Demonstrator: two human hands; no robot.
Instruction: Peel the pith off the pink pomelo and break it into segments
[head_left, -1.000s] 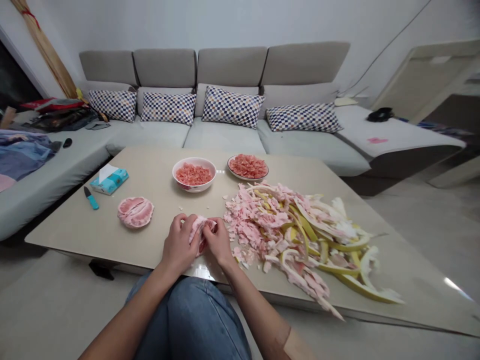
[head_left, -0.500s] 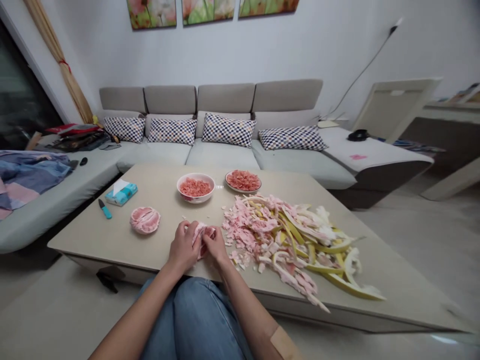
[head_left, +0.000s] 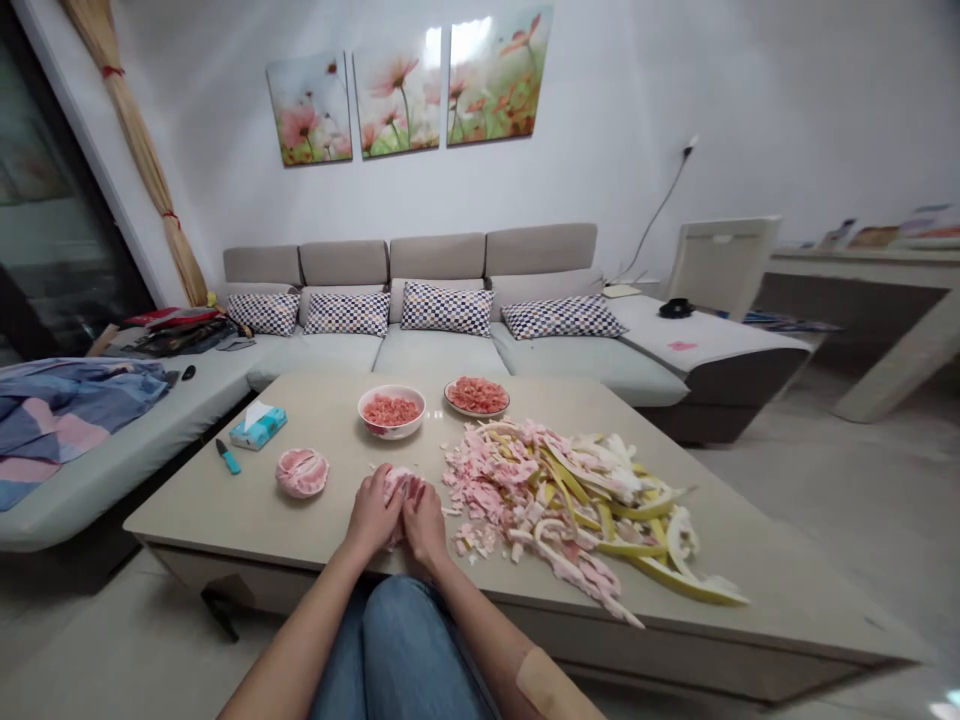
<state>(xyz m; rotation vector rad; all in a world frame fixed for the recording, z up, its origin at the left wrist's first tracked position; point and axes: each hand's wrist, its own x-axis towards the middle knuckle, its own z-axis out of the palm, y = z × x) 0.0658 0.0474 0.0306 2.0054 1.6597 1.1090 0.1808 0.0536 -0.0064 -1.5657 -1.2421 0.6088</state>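
Observation:
Both my hands are closed around a piece of peeled pink pomelo point(head_left: 400, 482) at the near edge of the table. My left hand point(head_left: 373, 510) wraps its left side, and my right hand point(head_left: 424, 520) grips it from the right with bent fingers. Much of the fruit is hidden behind my fingers. To the left sits another peeled pomelo piece point(head_left: 302, 473). Beyond my hands stand a white bowl point(head_left: 391, 432) of pink pulp and a dark-rimmed plate point(head_left: 477, 412) heaped with more pulp. A large pile of pomelo peel point(head_left: 555, 490) and pink membrane lies right of my hands.
On the table's left are a blue tissue pack point(head_left: 259, 428) and a small knife point(head_left: 227, 457) with a turquoise handle. A grey sofa point(head_left: 431, 355) with checked cushions runs behind the table point(head_left: 217, 525). My knees are against the front edge.
The view has tilted upward, so everything sits lower in the picture. My fingers have shifted on the pomelo, and my right hand has turned more upright, closer to the left.

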